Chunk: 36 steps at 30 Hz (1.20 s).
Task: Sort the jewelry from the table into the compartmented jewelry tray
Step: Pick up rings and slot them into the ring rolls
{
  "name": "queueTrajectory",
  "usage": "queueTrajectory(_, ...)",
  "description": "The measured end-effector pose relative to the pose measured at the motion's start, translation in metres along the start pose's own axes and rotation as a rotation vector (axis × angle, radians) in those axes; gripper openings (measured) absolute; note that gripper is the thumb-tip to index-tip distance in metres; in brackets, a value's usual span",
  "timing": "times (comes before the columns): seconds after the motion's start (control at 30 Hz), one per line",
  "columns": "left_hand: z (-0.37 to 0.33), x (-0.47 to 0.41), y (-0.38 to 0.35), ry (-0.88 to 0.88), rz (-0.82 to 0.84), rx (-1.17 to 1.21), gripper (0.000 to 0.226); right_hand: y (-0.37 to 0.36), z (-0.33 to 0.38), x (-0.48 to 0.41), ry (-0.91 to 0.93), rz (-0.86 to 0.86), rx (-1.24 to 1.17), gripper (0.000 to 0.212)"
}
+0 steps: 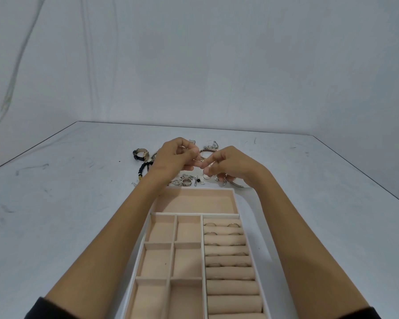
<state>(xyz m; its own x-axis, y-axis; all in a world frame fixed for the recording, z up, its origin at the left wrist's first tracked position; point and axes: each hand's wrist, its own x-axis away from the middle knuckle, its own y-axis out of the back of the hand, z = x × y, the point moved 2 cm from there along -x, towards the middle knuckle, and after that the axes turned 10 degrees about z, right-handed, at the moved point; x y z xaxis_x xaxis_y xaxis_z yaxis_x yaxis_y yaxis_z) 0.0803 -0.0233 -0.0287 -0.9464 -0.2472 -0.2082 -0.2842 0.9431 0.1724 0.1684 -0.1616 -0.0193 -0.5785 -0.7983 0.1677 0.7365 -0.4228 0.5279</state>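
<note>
1. Backdrop: a pale wall [217, 65] fills the upper half of the view.
2. Work surface: a white table [55, 215], scuffed with dark marks, runs from the wall to the near edge of the view.
3. Jewelry tray [194, 202]: it lies flat on the table, directly in front of the person, between the 2 forearms. It has white walls and a beige lining.
   - Far end: 1 wide compartment.
   - Near left: 6 small compartments in 2 columns.
   - Near right: a column of ring rolls [230, 287]. Several rings [233, 225] sit in the slots between the far rolls.
4. Arms: both forearms reach forward over the tray. A black sleeve [44, 309] shows at each lower corner.
5. Left hand [175, 155]: raised above the table beyond the tray's far wall. The fingers are curled and the fingertips pinch a small gold-tone piece [199, 158].
6. Right hand [230, 164]: raised at the same height, just beside the left hand. Thumb and forefinger close on the same gold-tone piece. The other fingers are curled. Whether they hold a second item cannot be told.
7. Unsorted jewelry: it lies on the table beyond the tray.
   - A cluster of silver pieces [187, 181] lies just beyond the tray's far wall.
   - A black beaded bracelet [145, 168] and a dark-strapped watch [141, 154] lie to the left of the hands.
   - A brown band [206, 151] and further silver pieces [211, 145] lie behind the hands.
</note>
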Motion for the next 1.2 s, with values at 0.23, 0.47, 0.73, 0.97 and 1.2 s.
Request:
queueTrajectory(0.23,-0.001,0.002,0.002,0.020,-0.021,-0.126,0.005,0.006,-0.002,0.003,0.027,-0.055,-0.121,0.013)
queueTrajectory(0.47,-0.015,0.016,0.004,-0.056,-0.076,-0.347,0.007,0.008,0.005,0.023,0.098,-0.097,-0.185,0.012)
queueTrajectory(0.73,-0.022,0.060,0.001,-0.145,-0.058,-0.367,0.002,-0.006,0.009,0.066,0.151,-0.214,-0.096,0.011)
queueTrajectory(0.97,-0.027,0.106,-0.014,-0.192,-0.057,-0.417,0.005,-0.033,0.012,0.114,0.262,-0.243,-0.087,0.002)
queueTrajectory(1.2,-0.028,0.170,-0.021,-0.169,-0.078,-0.185,0.003,-0.060,-0.002,0.167,0.335,-0.292,-0.137,0.004)
